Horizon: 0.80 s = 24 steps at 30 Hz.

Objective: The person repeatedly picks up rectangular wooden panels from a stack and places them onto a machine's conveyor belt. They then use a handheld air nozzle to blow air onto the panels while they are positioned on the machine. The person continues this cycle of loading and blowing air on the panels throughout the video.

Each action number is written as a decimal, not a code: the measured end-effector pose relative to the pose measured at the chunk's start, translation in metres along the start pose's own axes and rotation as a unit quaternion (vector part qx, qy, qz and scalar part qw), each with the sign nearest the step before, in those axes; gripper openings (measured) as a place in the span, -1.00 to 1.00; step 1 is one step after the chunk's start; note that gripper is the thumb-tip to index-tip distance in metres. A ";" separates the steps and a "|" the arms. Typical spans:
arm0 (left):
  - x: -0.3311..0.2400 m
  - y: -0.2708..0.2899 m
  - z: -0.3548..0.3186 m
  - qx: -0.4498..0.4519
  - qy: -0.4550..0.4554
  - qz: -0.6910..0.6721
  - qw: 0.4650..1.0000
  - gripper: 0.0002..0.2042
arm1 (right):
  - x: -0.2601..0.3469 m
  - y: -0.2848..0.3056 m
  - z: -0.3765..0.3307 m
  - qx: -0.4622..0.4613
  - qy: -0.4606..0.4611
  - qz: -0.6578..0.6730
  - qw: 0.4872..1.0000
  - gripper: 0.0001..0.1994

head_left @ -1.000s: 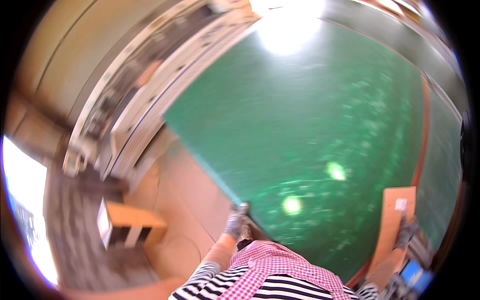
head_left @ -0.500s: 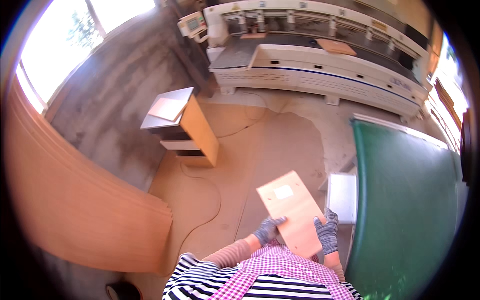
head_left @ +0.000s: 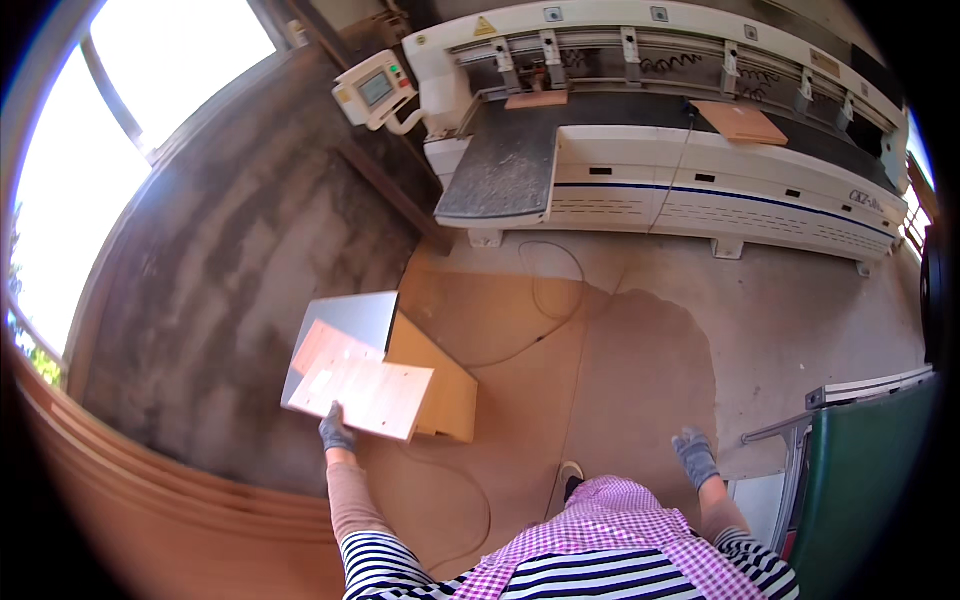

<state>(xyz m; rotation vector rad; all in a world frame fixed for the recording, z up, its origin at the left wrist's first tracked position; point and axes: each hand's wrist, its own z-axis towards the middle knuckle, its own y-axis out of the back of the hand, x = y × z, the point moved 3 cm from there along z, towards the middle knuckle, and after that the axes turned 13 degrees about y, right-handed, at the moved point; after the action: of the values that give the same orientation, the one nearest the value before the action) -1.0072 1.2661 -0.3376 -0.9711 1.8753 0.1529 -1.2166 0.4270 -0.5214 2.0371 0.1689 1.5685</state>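
My left hand (head_left: pixel 337 430), in a grey glove, grips the near edge of a flat light-wood board (head_left: pixel 372 396) with a few small holes. The board lies over the near part of a small cabinet's grey top (head_left: pixel 345 310) and sticks out past its right side; whether it rests fully there I cannot tell. Beneath it, partly covered, another wooden board (head_left: pixel 325 343) lies on that top. Gloved too, my right hand (head_left: pixel 695 456) hangs in the air to the right with its fingers apart, holding nothing, near the green conveyor belt.
A long white machine (head_left: pixel 620 185) with a dark bed stands ahead, with wooden boards (head_left: pixel 738 122) on it and a control panel (head_left: pixel 376 88) at its left. A cable (head_left: pixel 520 350) runs across the floor. Stacked sheets (head_left: pixel 180 520) stand at left, the green belt (head_left: pixel 865 470) at right.
I have turned and moved toward the cabinet. The board has gone from both hands to my left hand alone, now over the cabinet top. My right hand has let go and moved away.
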 end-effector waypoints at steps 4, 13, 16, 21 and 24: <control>0.014 -0.076 0.081 -0.077 0.103 -0.001 0.992 -0.38 | 0.167 0.022 0.171 0.049 0.087 -0.063 0.993 -0.49; -0.064 -0.167 0.127 -0.368 0.049 0.629 0.683 -0.46 | 0.358 -0.035 0.537 0.077 0.173 -0.087 0.978 -0.54; -0.096 -0.309 0.153 -0.355 -0.136 0.682 0.625 -0.53 | 0.352 -0.046 0.658 0.020 0.172 -0.021 0.985 -0.62; -0.075 -0.692 0.232 -0.017 -0.365 0.517 0.774 -0.55 | 0.416 -0.035 0.879 -0.032 0.202 -0.016 0.979 -0.63; -0.020 -0.901 0.314 0.205 -0.259 0.322 0.887 -0.51 | 0.422 -0.019 1.026 -0.080 0.216 0.049 0.972 -0.60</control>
<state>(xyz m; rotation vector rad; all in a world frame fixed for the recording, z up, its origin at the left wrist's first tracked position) -0.1696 0.8245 -0.2168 0.0245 1.5604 0.3545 -0.1354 0.2617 -0.3359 1.5814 0.1011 2.0033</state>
